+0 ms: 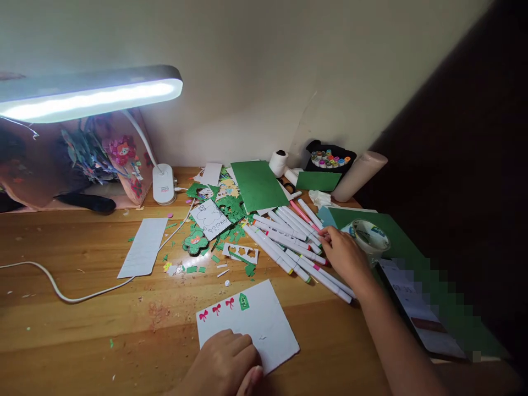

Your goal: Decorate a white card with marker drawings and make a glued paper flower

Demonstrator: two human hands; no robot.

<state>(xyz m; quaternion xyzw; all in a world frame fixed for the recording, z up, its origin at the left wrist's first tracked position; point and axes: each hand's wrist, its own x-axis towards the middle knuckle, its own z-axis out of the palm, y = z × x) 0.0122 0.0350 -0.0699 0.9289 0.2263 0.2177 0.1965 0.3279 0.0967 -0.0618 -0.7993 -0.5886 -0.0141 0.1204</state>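
My left hand (226, 360) lies on a white sheet of paper (274, 324), its fingers curled under; whatever they may enclose is hidden. Drawn along the sheet's upper edge are three red bows and a green house-like shape with a tree. My right hand (344, 256) reaches into a fanned pile of white markers (284, 261), its fingers closed at the ends of the upper ones. A pinkish-red marker (303, 213) runs up to its fingertips. Which marker the fingers pinch is partly covered by the hand.
A lit desk lamp (165, 184) stands at left, its cable crossing the table. Green paper scraps (233, 209) and a green card (259, 184) lie behind the markers. Clear tape roll (371, 236) and a phone-like device (421, 308) are at right. A black marker holder (313, 148) stands behind.
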